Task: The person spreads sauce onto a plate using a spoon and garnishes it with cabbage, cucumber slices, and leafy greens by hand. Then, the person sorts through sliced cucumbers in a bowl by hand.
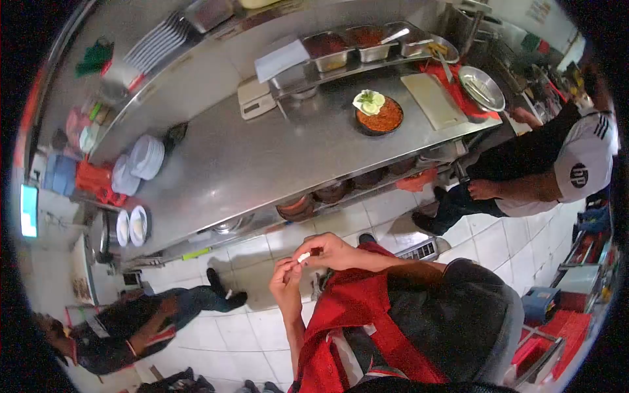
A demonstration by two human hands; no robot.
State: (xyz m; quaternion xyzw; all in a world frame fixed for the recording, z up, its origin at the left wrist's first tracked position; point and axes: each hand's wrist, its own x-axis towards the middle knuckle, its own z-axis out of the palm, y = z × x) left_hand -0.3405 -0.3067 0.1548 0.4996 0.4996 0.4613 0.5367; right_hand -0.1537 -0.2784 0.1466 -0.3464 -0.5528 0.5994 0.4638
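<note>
My left hand (286, 278) and my right hand (327, 251) meet in front of the red apron, fingers pinched together around a small white item (303, 257). The item is too small to identify. Beyond them, on the steel counter (262, 164), stands a round dark dish (380, 116) filled with orange-red food. Pale slices with a green garnish (369, 102) lie on its upper left part. Neither hand touches the dish or the counter.
A cutting board (434, 100), metal plate (481, 88) and scale (256, 98) are on the counter; food trays (331, 52) line its back. Stacked plates (146, 157) stand left. One person (537, 157) is at the right, another (144, 321) lower left.
</note>
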